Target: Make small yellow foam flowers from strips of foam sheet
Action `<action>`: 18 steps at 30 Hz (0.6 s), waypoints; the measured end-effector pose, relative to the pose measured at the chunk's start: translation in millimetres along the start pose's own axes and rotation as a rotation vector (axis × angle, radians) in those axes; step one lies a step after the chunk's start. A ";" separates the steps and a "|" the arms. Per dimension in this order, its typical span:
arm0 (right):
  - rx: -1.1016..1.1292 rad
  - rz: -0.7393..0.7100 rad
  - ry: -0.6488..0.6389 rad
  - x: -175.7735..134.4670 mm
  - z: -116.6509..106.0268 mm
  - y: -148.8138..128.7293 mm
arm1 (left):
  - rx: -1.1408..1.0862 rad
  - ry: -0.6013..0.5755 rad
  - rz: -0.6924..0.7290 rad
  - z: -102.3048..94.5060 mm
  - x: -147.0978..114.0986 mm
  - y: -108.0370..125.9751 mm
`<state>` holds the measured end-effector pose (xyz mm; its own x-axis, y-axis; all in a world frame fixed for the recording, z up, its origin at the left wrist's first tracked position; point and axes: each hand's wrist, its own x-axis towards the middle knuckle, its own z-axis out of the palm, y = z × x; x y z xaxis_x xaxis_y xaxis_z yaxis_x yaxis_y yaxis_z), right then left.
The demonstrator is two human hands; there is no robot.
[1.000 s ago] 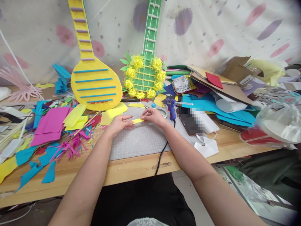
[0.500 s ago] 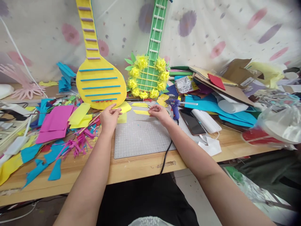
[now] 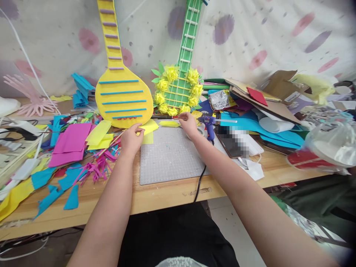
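My left hand (image 3: pixel 131 138) is over the left back corner of the grey cutting mat (image 3: pixel 172 159). Its thumb and fingers are closed on a piece of yellow paper (image 3: pixel 150 127), and a smaller yellow square (image 3: pixel 148 138) lies just below. At the mat's back edge my right hand (image 3: pixel 189 125) has its fingers bent together; whether anything is in them is hidden. Just left of its fingertips, yellow paper strips (image 3: pixel 168 123) lie on the mat. A purple glue gun (image 3: pixel 208 126) rests right of that hand.
Behind stand a yellow paper guitar (image 3: pixel 122 96) and a green one (image 3: pixel 180 89) ringed with yellow flowers. Magenta sheets (image 3: pixel 69 144) and blue scraps lie left. A phone (image 3: pixel 229 142), stacked card and a plastic-wrapped cup (image 3: pixel 308 159) sit right. A black cable (image 3: pixel 199 185) crosses the mat's front edge.
My right hand has moved back, away from me. The yellow strip at its fingertips now lies back with the other strip. My left hand stays at the yellow paper; the view has shifted slightly.
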<state>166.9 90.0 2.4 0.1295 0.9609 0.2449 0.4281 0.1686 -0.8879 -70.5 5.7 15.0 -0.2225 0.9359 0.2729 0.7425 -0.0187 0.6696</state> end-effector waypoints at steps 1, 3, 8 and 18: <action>-0.010 -0.011 -0.020 -9.0 -2.6 -1.2 | 0.011 -0.066 0.034 0.1 -0.6 0.8; -0.012 -0.020 -0.064 -26.3 -6.5 -3.7 | 0.040 -0.206 0.087 1.1 -2.5 3.3; -0.011 -0.051 -0.104 -50.5 -3.3 -3.8 | 0.043 -0.354 0.140 14.8 -11.3 11.0; -0.088 -0.336 -0.453 -62.7 -5.5 -3.7 | -0.590 -0.201 0.081 46.1 -8.7 6.5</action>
<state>162.0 27.9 -7.6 -0.4143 0.8594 0.2996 0.4549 0.4807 -0.7497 -34.6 13.6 -14.8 -0.0139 0.9702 0.2420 0.2657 -0.2297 0.9363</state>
